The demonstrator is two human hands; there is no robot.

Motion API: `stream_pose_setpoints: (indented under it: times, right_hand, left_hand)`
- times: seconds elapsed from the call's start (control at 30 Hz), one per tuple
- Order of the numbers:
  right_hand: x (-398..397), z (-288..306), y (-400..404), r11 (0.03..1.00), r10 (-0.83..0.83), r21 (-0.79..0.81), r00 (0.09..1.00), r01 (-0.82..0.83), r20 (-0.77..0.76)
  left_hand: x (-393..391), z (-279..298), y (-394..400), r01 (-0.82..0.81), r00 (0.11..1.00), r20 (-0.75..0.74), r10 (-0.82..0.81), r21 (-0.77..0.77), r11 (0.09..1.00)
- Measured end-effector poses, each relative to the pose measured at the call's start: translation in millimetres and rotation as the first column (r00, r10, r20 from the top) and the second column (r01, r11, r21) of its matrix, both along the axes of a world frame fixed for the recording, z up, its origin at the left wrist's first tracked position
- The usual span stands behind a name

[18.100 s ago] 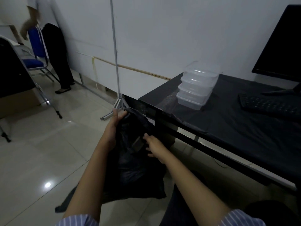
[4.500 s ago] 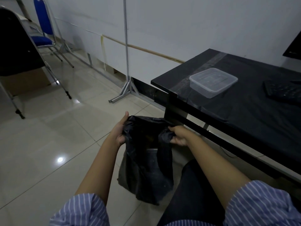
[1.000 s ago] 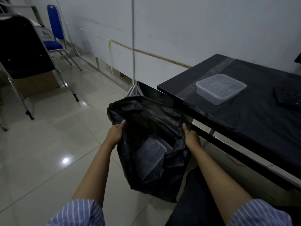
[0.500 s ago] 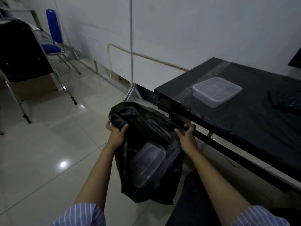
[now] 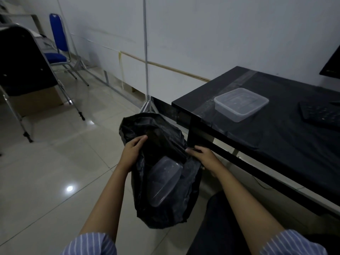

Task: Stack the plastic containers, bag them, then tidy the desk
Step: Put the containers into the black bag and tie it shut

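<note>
A black plastic bag [image 5: 165, 207] hangs open in front of my knees, left of the desk corner. My left hand [image 5: 132, 153] grips its left rim and my right hand [image 5: 202, 156] grips its right rim. Inside the bag lies a clear plastic container [image 5: 163, 183], tilted, partly hidden by the bag's folds. One more clear lidded container [image 5: 241, 103] sits on the black desk [image 5: 294, 144] near its left end, apart from both hands.
A dark keyboard [image 5: 320, 113] lies on the desk at the right, with a monitor corner [image 5: 331, 67] above it. A metal stand pole [image 5: 146, 70] rises just behind the bag. Folding chairs [image 5: 57, 52] and a cardboard box [image 5: 38, 102] stand on the tiled floor at left.
Over the last second both hands have drawn closer together on the bag's rim, narrowing its mouth. Earlier the desk held a stack of containers; now one remains there.
</note>
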State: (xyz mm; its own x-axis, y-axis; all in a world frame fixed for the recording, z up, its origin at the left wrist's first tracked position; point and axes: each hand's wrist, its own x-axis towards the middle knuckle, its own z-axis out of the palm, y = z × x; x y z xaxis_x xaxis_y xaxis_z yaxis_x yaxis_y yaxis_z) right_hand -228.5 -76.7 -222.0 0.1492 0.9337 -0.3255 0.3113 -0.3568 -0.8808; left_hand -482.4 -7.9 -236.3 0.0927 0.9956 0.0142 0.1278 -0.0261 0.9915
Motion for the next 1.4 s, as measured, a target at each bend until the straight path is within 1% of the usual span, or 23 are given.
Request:
stream_pose_setpoints:
  times: [0.07,0.17,0.27,0.33,0.4,0.43,0.47,0.53,0.57,0.6,0.63,0.67,0.7,0.73,0.8,0.87,0.9,0.97,1.1,1.2,1.27,1.33,1.4]
  right_hand:
    - [-0.2,-0.4,-1.1,0.998,-0.001,-0.068,1.0,0.003,0.029]
    - [1.5,-8.1,-1.1,0.996,-0.046,-0.073,0.999,0.045,-0.003]
    - [3.1,-21.7,-4.5,0.989,-0.07,-0.13,0.997,0.067,-0.018]
    - [4.6,-32.5,-4.1,0.993,-0.101,-0.062,0.994,0.099,-0.042]
    - [6.7,-33.5,-7.0,0.974,-0.206,0.088,0.978,0.209,-0.043]
    - [8.6,-29.0,-6.7,0.962,-0.233,0.132,0.971,0.237,-0.05]
    - [8.1,-21.3,-6.8,0.967,-0.208,0.135,0.976,0.215,-0.07]
    - [3.7,-8.2,-6.4,1.0,-0.011,-0.022,0.997,0.01,-0.082]
    - [1.1,-4.6,-4.7,0.995,0.059,-0.073,0.995,-0.064,-0.08]
    - [-1.1,0.1,-1.7,0.996,0.062,-0.056,0.993,-0.068,-0.1]
    - [-2.5,2.2,2.0,1.0,0.01,-0.008,0.99,-0.011,-0.138]
    - [-3.4,4.4,4.0,0.996,-0.068,0.036,0.978,0.077,-0.196]
    - [-1.8,3.1,6.9,0.987,-0.123,0.073,0.968,0.142,-0.218]
    - [-1.2,2.7,6.8,0.981,-0.144,0.09,0.962,0.169,-0.233]
    - [0.1,0.4,3.6,0.987,-0.106,0.096,0.972,0.128,-0.209]
    - [3.8,-7.3,3.7,0.996,-0.051,0.062,0.979,0.064,-0.195]
    - [5.1,-9.8,2.9,0.998,-0.042,0.026,0.978,0.048,-0.203]
    - [7.8,-17.0,0.8,0.996,-0.077,-0.052,0.975,0.068,-0.21]
    - [10.8,-29.0,-4.5,0.976,-0.155,-0.175,0.98,0.132,-0.122]
    - [11.2,-35.8,-9.3,0.945,-0.21,-0.287,0.962,0.154,-0.177]
    - [12.1,-41.1,-11.4,0.931,-0.257,-0.317,0.943,0.183,-0.21]
    - [11.5,-42.7,-13.1,0.931,-0.289,-0.298,0.922,0.208,-0.258]
    - [11.1,-41.6,-15.0,0.939,-0.304,-0.257,0.901,0.229,-0.31]
  left_hand:
    - [1.2,1.6,-1.9,-0.004,0.999,0.036,0.005,-0.028,1.0]
    - [7.0,4.3,-3.0,-0.01,0.997,0.083,0.013,-0.035,0.999]
    - [10.6,3.3,-1.0,0.012,0.994,0.105,-0.005,-0.064,0.998]
    - [11.9,2.9,-0.1,0.018,0.998,0.068,-0.013,-0.07,0.997]
    - [10.9,3.0,0.5,0.0,0.999,0.034,0.003,-0.074,0.997]
    - [9.6,3.8,1.8,-0.013,1.0,0.018,0.015,-0.09,0.996]
    - [8.7,5.0,1.7,-0.009,1.0,-0.01,0.007,-0.14,0.99]
    - [6.1,2.6,-0.1,0.039,0.989,-0.122,-0.081,-0.314,0.949]
    - [5.5,-1.6,-0.5,0.041,0.971,-0.205,-0.121,-0.36,0.932]
    - [5.9,-4.9,1.2,0.043,0.954,-0.262,-0.143,-0.355,0.934]
    - [7.7,-5.1,1.1,0.028,0.951,-0.285,-0.121,-0.311,0.95]
    - [10.1,-6.0,2.6,-0.002,0.961,-0.27,-0.067,-0.247,0.969]
    - [12.0,-5.1,3.6,-0.047,0.974,-0.224,0.007,-0.175,0.984]
    - [12.9,-3.2,3.8,-0.084,0.985,-0.162,0.066,-0.108,0.991]
    - [13.1,3.8,1.5,-0.085,0.993,-0.09,0.08,-0.058,0.995]
    - [8.8,4.3,1.6,-0.044,0.996,-0.077,0.037,-0.085,0.995]
    - [6.7,5.6,2.1,-0.028,0.999,-0.039,0.023,-0.124,0.992]
    - [3.6,8.1,4.0,0.015,0.998,0.063,-0.003,-0.183,0.983]
    - [1.5,16.7,3.9,0.064,0.958,0.287,0.016,-0.27,0.961]
    - [0.6,19.2,3.2,0.111,0.924,0.383,0.011,-0.297,0.948]
    - [2.4,18.0,1.7,0.165,0.896,0.444,-0.005,-0.322,0.932]
    - [4.6,14.1,1.9,0.174,0.896,0.444,-0.013,-0.323,0.93]
    - [5.4,7.2,5.1,0.161,0.927,0.372,-0.039,-0.302,0.939]
